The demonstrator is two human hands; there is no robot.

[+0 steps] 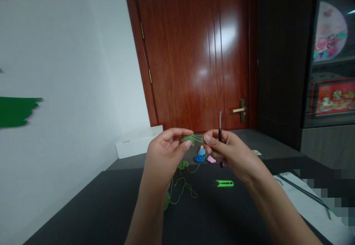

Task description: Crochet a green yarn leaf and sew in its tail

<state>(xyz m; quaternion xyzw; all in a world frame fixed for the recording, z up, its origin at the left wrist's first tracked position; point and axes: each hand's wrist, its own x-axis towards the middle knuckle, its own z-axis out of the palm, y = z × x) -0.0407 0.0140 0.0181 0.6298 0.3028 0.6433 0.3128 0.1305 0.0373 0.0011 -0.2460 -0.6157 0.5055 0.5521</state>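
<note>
Between the thumb and fingers of my left hand [169, 150] is a small green crochet piece [188, 139]. Strands of green yarn [198, 138] stretch from it to my right hand [222, 145], whose thumb and forefinger pinch them. A crochet hook [220, 121] with a dark handle stands upright in that same right hand, its metal tip above the fingers. Below my hands another green crochet piece [183, 164] lies on the dark table, and loose green yarn [184, 189] curls down to a ball [167, 200] partly hidden by my left forearm.
Bright green thread snips [225, 183] lie on the dark table [119, 208]. Behind my hands are blue crochet pieces [200, 158] and a pink one [211, 159]. A white box [133, 143] stands at the back left; a notebook [313, 204] with a dark pen-like stick is at right.
</note>
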